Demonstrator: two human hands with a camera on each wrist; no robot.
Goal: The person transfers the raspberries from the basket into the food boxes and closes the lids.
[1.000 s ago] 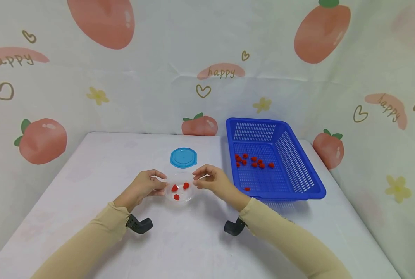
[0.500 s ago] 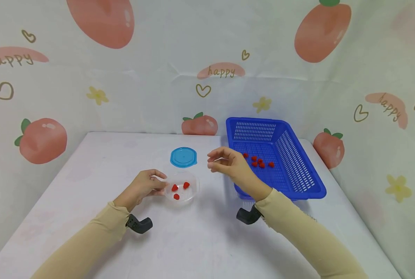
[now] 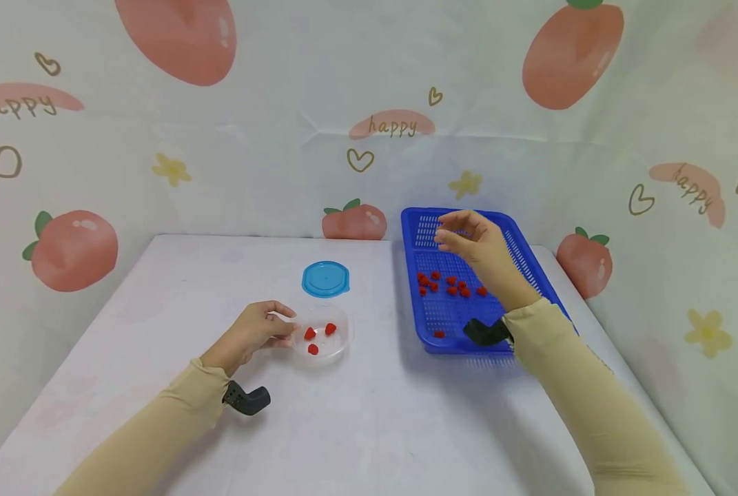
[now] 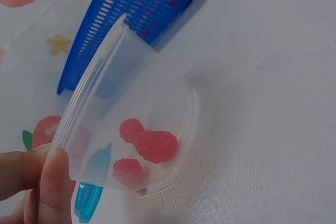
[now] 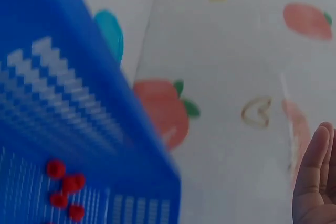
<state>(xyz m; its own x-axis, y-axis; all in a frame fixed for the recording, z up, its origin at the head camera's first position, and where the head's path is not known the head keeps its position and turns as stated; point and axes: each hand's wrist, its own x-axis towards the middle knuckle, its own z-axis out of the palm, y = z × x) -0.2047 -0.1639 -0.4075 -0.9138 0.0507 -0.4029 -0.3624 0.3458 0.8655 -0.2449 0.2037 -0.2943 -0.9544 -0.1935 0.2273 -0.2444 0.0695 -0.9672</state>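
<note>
My left hand (image 3: 249,335) pinches the rim of a clear round plastic tub (image 4: 94,93) between thumb and fingers. The tub stands on the table with 3 red raspberries (image 4: 157,146) in it. Up over the blue perforated basket (image 3: 455,348) is my right hand (image 3: 485,252), its fingers loosely bent and nothing visible between them. Several raspberries (image 3: 452,291) lie on the basket floor, mostly towards its left side, and a single raspberry (image 3: 439,334) is near the front. The right wrist view catches only the edge of that hand, beyond the basket wall.
A round blue lid (image 3: 326,279) lies flat on the white table (image 3: 344,427) behind the tub. Behind the table hangs a white fruit-print cloth (image 3: 251,172). The basket's raised walls stand at the table's back right.
My right hand has moved from beside the tub to the right and up, now over the basket. The left hand and the tub have stayed in place.
</note>
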